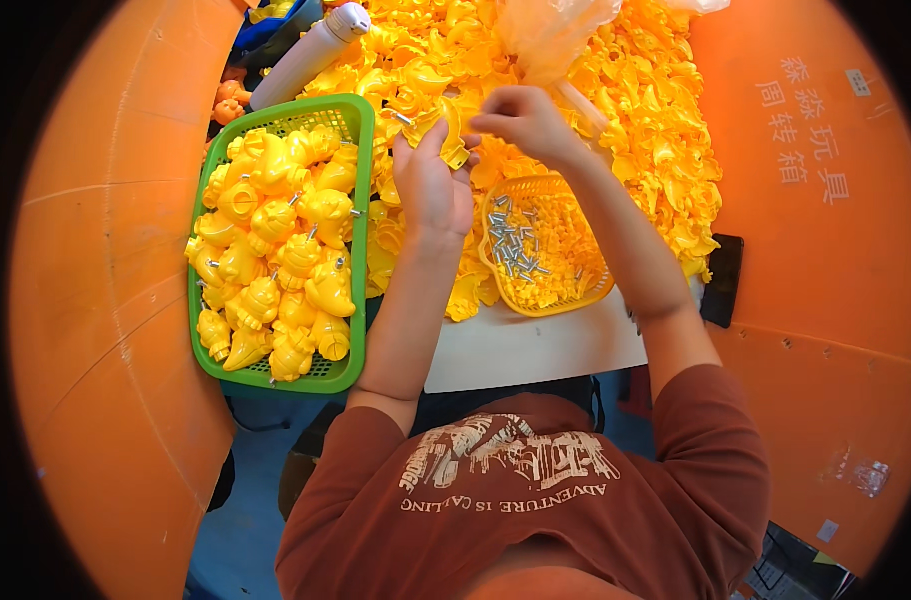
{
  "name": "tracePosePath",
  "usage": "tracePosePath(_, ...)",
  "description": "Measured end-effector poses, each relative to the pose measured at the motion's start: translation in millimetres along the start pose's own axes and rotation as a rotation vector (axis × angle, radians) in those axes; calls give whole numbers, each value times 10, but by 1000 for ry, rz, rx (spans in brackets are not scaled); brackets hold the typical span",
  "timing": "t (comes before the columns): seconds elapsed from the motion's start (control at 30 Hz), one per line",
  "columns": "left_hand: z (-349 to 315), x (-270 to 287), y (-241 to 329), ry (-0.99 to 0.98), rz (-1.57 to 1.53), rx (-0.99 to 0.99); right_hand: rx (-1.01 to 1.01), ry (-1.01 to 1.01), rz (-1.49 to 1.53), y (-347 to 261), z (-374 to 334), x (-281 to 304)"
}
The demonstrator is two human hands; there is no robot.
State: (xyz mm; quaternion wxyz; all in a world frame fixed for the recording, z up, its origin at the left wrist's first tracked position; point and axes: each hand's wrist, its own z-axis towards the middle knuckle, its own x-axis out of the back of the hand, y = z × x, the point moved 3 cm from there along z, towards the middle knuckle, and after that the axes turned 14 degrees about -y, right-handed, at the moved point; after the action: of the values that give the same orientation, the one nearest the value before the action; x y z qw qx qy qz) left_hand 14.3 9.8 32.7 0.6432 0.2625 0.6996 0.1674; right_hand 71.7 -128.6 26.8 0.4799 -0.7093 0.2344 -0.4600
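- Nearest, a white board (536,350) serving as tabletop; small yellow basket (551,250) sitting on its far part, with short metal screws (511,245) lying loose over tiny yellow bits inside; likely to tip or slide if caught by the right forearm crossing just above its rim; screws then scattered into the heap and hard to find.
- To the left, green basket (276,240) packed with yellow toy figures (296,260), several showing a metal pin; piled close to the rim, so apt to roll out over the near edge if another is dropped on top or the basket is nudged.
- Above the baskets, left hand (431,180) closed around a yellow plastic part (446,135), fingers curled, a small metal pin poking out beside the fingertips; right hand (521,120) pinched at thumb and forefinger close to that part; impossible to tell whether anything is held in the pinch; easy to fumble a small screw at this height, letting it fall among the loose pieces.
- Risk of misalignment too; part held in mid-air with nothing bracing it, so a skewed push could jam or crack thin plastic.
- Farthest, big heap of yellow parts (626,110) banked between orange walls; prone to sliding toward the small basket; clear plastic bag (551,30) and white bottle (306,50) resting at its far side, apt to shift with it.
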Motion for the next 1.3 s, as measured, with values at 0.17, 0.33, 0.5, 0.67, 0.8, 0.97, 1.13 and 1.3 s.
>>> tracePosePath(0.17, -11, -40, -280, -24, 32, 18, 208, 241, 894, -66, -679, -106)
tracePosePath(0.33, -112, -148, -495, -146, 121, -1, 130, 397, 674, -115, -1037, -259)
tracePosePath(0.5, -147, -185, -528, -172, 45, 102, 81, 383, 295, -21, -1264, -157)
tracePosePath(0.67, -185, -219, -546, -315, -131, 246, 201, 462, 583, -260, -1259, -185)
tracePosePath(0.8, -238, -323, -513, -262, -114, 216, 222, 554, -204, -341, -1156, -213)
tracePosePath(0.97, -265, -338, -508, -275, -90, 200, 173, 604, -220, -381, -1113, -235)
tracePosePath(1.13, -243, -324, -503, -365, -190, 242, 240, 564, 57, -318, -1106, -209)
tracePosePath(1.3, -261, -314, -515, -277, -91, 118, 281, 503, 605, -250, -1161, -268)
